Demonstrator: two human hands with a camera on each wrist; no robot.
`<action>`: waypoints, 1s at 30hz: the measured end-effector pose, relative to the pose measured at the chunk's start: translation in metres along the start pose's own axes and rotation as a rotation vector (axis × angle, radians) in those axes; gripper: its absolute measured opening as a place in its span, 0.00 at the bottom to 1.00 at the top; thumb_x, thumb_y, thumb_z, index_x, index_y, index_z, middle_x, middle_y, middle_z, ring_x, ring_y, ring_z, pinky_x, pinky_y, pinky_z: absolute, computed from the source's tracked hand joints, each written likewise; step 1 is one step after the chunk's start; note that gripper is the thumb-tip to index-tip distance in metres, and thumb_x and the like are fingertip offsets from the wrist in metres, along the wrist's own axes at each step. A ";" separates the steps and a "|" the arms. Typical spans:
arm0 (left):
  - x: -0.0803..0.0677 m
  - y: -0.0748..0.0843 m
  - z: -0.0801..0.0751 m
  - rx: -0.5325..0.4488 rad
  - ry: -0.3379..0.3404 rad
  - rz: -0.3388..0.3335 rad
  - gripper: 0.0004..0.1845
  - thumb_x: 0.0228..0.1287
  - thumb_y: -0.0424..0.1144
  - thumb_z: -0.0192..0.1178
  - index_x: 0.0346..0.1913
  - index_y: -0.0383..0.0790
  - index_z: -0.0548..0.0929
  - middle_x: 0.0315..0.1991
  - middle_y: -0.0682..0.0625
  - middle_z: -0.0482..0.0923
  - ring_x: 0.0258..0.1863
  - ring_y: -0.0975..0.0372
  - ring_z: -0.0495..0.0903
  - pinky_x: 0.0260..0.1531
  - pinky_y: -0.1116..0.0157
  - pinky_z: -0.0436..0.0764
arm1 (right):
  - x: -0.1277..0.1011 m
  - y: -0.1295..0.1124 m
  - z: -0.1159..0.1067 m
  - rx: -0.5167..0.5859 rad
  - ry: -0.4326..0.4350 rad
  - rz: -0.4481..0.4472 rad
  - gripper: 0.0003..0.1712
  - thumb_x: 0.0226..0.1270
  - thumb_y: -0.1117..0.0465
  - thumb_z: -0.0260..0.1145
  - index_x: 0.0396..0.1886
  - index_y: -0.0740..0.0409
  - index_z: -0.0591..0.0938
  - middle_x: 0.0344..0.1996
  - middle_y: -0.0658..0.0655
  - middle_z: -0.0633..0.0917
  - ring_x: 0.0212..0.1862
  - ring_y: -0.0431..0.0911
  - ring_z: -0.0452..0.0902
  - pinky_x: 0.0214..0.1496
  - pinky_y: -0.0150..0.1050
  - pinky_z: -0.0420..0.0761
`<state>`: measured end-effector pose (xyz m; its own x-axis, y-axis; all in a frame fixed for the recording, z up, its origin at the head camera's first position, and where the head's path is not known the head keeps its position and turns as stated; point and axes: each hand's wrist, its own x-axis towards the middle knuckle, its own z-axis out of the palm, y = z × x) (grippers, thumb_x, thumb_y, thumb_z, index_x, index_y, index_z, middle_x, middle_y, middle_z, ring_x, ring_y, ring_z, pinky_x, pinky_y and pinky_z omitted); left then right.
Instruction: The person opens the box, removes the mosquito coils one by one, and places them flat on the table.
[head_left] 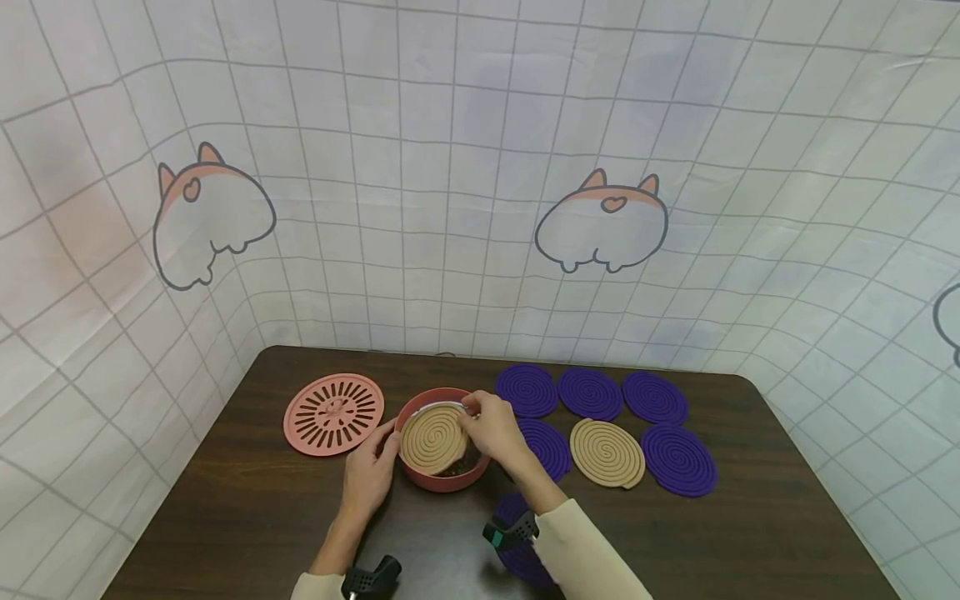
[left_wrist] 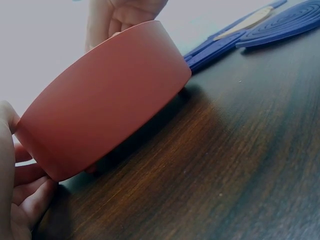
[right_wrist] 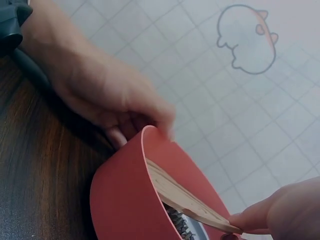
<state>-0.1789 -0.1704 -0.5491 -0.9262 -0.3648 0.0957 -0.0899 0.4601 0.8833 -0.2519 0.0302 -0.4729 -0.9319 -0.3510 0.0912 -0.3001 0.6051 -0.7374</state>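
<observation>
A dark wood-grain table (head_left: 675,533) stands against a gridded cloth backdrop with cartoon animals. At its centre sits a round, smooth red bowl (head_left: 442,477). The left hand (head_left: 371,475) curls against the bowl's wall at nine o'clock, steadying it. The right hand (head_left: 491,427) pinches the rim of a flat tan spiral coil (head_left: 433,439) at three o'clock, the coil lying tilted in the bowl. A slotted pink lid (head_left: 333,413) lies at ten o'clock; ridged purple coils (head_left: 590,392) and another tan coil (head_left: 606,452) lie from one to three o'clock.
</observation>
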 end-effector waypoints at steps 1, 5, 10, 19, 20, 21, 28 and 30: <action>0.000 0.000 0.000 0.002 0.001 0.002 0.22 0.76 0.50 0.52 0.65 0.47 0.80 0.61 0.46 0.82 0.63 0.52 0.79 0.62 0.48 0.77 | 0.000 0.001 0.000 0.009 -0.005 0.000 0.14 0.67 0.65 0.66 0.50 0.65 0.85 0.39 0.61 0.88 0.39 0.48 0.84 0.35 0.36 0.83; 0.000 -0.001 0.000 -0.003 -0.003 -0.012 0.21 0.76 0.51 0.53 0.65 0.48 0.80 0.61 0.46 0.82 0.62 0.53 0.79 0.61 0.48 0.77 | 0.000 0.003 -0.002 0.064 -0.048 0.004 0.12 0.68 0.65 0.66 0.48 0.63 0.86 0.37 0.60 0.89 0.30 0.43 0.81 0.28 0.32 0.78; 0.001 -0.001 0.000 -0.013 -0.011 -0.019 0.21 0.76 0.51 0.53 0.65 0.48 0.80 0.61 0.47 0.82 0.62 0.53 0.79 0.61 0.49 0.77 | -0.002 0.002 -0.005 0.122 -0.083 0.011 0.11 0.69 0.66 0.64 0.47 0.61 0.87 0.39 0.60 0.88 0.26 0.40 0.76 0.25 0.31 0.73; 0.000 0.000 -0.002 -0.016 -0.028 -0.025 0.22 0.76 0.51 0.53 0.65 0.48 0.80 0.62 0.46 0.81 0.64 0.53 0.78 0.63 0.49 0.76 | -0.004 0.006 -0.004 0.147 -0.079 0.038 0.10 0.70 0.66 0.63 0.46 0.60 0.87 0.39 0.59 0.89 0.30 0.42 0.80 0.27 0.31 0.77; 0.000 0.001 -0.002 -0.015 -0.029 -0.024 0.22 0.76 0.51 0.52 0.65 0.48 0.80 0.62 0.46 0.81 0.64 0.53 0.78 0.63 0.49 0.76 | -0.004 0.006 -0.004 0.150 -0.077 0.043 0.10 0.70 0.66 0.63 0.46 0.60 0.87 0.38 0.59 0.89 0.30 0.42 0.81 0.27 0.31 0.77; -0.001 0.001 -0.002 -0.015 -0.029 -0.023 0.22 0.76 0.51 0.52 0.65 0.48 0.80 0.62 0.46 0.81 0.64 0.53 0.78 0.63 0.49 0.76 | -0.004 0.006 -0.004 0.158 -0.077 0.046 0.10 0.70 0.66 0.63 0.46 0.60 0.87 0.38 0.59 0.89 0.30 0.43 0.81 0.27 0.31 0.78; 0.000 0.002 -0.002 -0.017 -0.028 -0.021 0.22 0.76 0.52 0.52 0.65 0.48 0.79 0.62 0.46 0.81 0.64 0.54 0.79 0.62 0.49 0.76 | -0.005 0.006 -0.007 0.191 -0.072 0.036 0.09 0.69 0.67 0.63 0.44 0.61 0.87 0.36 0.59 0.89 0.28 0.45 0.82 0.26 0.32 0.80; 0.000 0.001 -0.002 -0.019 -0.028 -0.021 0.22 0.76 0.52 0.52 0.65 0.48 0.79 0.62 0.47 0.82 0.63 0.54 0.79 0.62 0.49 0.77 | -0.005 0.006 -0.009 0.202 -0.079 0.040 0.09 0.69 0.67 0.63 0.45 0.61 0.87 0.36 0.59 0.89 0.28 0.45 0.83 0.27 0.32 0.80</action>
<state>-0.1786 -0.1713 -0.5470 -0.9341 -0.3513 0.0642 -0.1029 0.4370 0.8936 -0.2506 0.0421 -0.4724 -0.9212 -0.3888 0.0121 -0.2087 0.4675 -0.8590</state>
